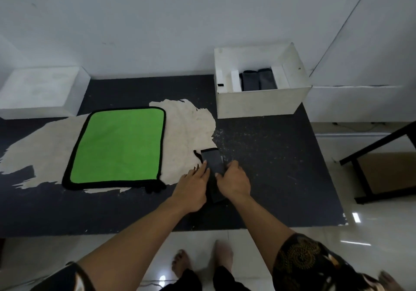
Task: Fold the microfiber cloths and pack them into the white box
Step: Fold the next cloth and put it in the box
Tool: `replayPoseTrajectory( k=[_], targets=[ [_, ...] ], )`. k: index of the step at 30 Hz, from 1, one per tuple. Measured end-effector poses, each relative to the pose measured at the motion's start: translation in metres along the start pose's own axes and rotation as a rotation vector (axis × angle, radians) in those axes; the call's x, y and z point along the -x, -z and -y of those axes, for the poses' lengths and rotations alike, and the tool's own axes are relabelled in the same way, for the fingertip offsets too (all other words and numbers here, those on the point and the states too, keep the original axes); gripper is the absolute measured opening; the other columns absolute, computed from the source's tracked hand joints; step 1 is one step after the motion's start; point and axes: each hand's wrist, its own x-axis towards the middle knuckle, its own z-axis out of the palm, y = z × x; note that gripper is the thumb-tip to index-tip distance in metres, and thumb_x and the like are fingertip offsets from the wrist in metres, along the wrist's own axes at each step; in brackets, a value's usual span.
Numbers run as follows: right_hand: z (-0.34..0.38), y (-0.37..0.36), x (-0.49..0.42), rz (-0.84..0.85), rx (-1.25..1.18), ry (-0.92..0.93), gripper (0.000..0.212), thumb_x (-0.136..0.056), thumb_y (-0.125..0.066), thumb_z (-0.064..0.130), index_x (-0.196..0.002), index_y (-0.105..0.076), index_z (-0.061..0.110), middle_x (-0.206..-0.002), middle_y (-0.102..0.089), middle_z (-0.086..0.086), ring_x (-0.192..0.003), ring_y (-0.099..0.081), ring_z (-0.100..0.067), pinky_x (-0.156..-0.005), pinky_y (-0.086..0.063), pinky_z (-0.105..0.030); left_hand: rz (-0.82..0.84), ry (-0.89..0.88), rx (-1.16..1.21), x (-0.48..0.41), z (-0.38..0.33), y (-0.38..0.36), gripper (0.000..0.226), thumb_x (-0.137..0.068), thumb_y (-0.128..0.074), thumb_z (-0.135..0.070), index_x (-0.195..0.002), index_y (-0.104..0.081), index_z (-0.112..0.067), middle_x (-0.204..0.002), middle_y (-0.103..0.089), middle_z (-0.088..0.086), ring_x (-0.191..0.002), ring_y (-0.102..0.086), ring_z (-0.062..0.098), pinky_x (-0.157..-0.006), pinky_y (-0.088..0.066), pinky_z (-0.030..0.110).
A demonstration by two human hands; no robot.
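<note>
Head view: dark grey folded cloth [213, 162] lies as a narrow strip on the desk [281, 178], front-middle. Left hand [193, 188] is flat with straight fingers pressing the strip's left edge, grip slack. Right hand [234, 181] curls its fingers over the right edge, grip closed on the strip. Both hands cover the strip's middle. Green cloth [117, 146] lies spread flat to the left. White box [258, 103] sits back right, well apart, grey folded cloths [258, 80] inside. White block [38, 90] back left. Black frame [369, 153] stands beside the desk's right edge.
</note>
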Motion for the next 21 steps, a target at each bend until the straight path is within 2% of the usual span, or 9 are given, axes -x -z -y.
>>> replayPoseTrajectory(
  k=[3, 7, 10, 13, 14, 17, 19, 21],
  targets=[
    [0.006, -0.004, -0.001, 0.067, -0.004, -0.083, 0.043, -0.088, -0.063, 0.036, -0.12, -0.049, 0.01, -0.111, -0.064, -0.009, -0.099, -0.064, -0.025, -0.071, -0.044, -0.029, -0.006, 0.047, 0.117, 0.006, 0.007, 0.0, 0.071, -0.094, -0.047, -0.014, -0.155, -0.012, -0.011, -0.163, 0.0, 0.009, -0.137, -0.031, 0.035, -0.106, -0.036, 0.044],
    [0.016, 0.002, 0.0, 0.139, -0.092, -0.134, 0.019, -0.084, -0.06, 0.03, -0.094, -0.063, 0.014, -0.097, -0.067, -0.006, -0.075, -0.059, -0.014, -0.058, -0.043, -0.026, -0.044, 0.106, 0.33, 0.013, 0.014, 0.013, 0.059, -0.101, -0.041, -0.018, -0.154, -0.017, -0.011, -0.162, -0.008, 0.011, -0.143, -0.026, 0.032, -0.113, -0.03, 0.041],
    [0.026, 0.004, 0.007, 0.131, -0.245, -0.143, 0.028, -0.083, -0.063, 0.027, -0.109, -0.064, 0.015, -0.113, -0.066, -0.005, -0.086, -0.058, -0.013, -0.069, -0.047, -0.029, -0.084, 0.16, 0.477, 0.016, 0.022, 0.033, 0.058, -0.102, -0.04, -0.027, -0.154, -0.019, -0.009, -0.161, -0.014, 0.011, -0.146, -0.022, 0.026, -0.117, -0.024, 0.034],
    [0.038, 0.008, 0.016, 0.133, -0.484, -0.158, 0.049, -0.08, -0.068, 0.024, -0.126, -0.06, 0.008, -0.124, -0.063, -0.008, -0.107, -0.061, -0.022, -0.086, -0.053, -0.036, -0.101, 0.177, 0.582, 0.016, 0.026, 0.055, 0.063, -0.101, -0.041, -0.039, -0.153, -0.022, -0.008, -0.157, -0.028, 0.013, -0.142, -0.031, 0.026, -0.113, -0.027, 0.033],
    [0.043, 0.009, 0.02, 0.132, -0.571, -0.146, 0.046, -0.079, -0.068, 0.021, -0.123, -0.061, 0.008, -0.12, -0.065, -0.008, -0.106, -0.063, -0.024, -0.085, -0.055, -0.037, -0.098, 0.182, 0.616, 0.015, 0.027, 0.063, 0.065, -0.1, -0.042, -0.043, -0.152, -0.023, -0.008, -0.155, -0.032, 0.013, -0.139, -0.036, 0.027, -0.112, -0.031, 0.034],
    [0.056, 0.017, 0.032, 0.117, -0.77, -0.091, 0.021, -0.079, -0.068, 0.013, -0.1, -0.067, 0.011, -0.093, -0.074, -0.005, -0.081, -0.072, -0.018, -0.062, -0.056, -0.027, -0.102, 0.187, 0.725, 0.014, 0.026, 0.083, 0.062, -0.097, -0.044, -0.05, -0.14, -0.042, -0.006, -0.141, -0.051, 0.012, -0.126, -0.051, 0.027, -0.095, -0.041, 0.032],
    [0.063, 0.022, 0.038, 0.101, -0.853, -0.049, 0.018, -0.08, -0.068, 0.008, -0.097, -0.067, 0.013, -0.085, -0.076, -0.002, -0.078, -0.073, -0.015, -0.062, -0.057, -0.027, -0.139, 0.141, 0.735, 0.014, 0.025, 0.093, 0.05, -0.097, -0.047, -0.047, -0.125, -0.055, -0.007, -0.123, -0.063, 0.01, -0.112, -0.058, 0.027, -0.084, -0.044, 0.032],
    [0.07, 0.026, 0.042, 0.082, -0.905, -0.006, 0.021, -0.081, -0.068, 0.005, -0.1, -0.065, 0.013, -0.086, -0.076, -0.001, -0.08, -0.074, -0.015, -0.064, -0.057, -0.027, -0.2, 0.078, 0.738, 0.016, 0.024, 0.103, 0.035, -0.096, -0.053, -0.037, -0.118, -0.062, -0.012, -0.113, -0.068, 0.005, -0.104, -0.062, 0.024, -0.085, -0.048, 0.034]
  ],
)
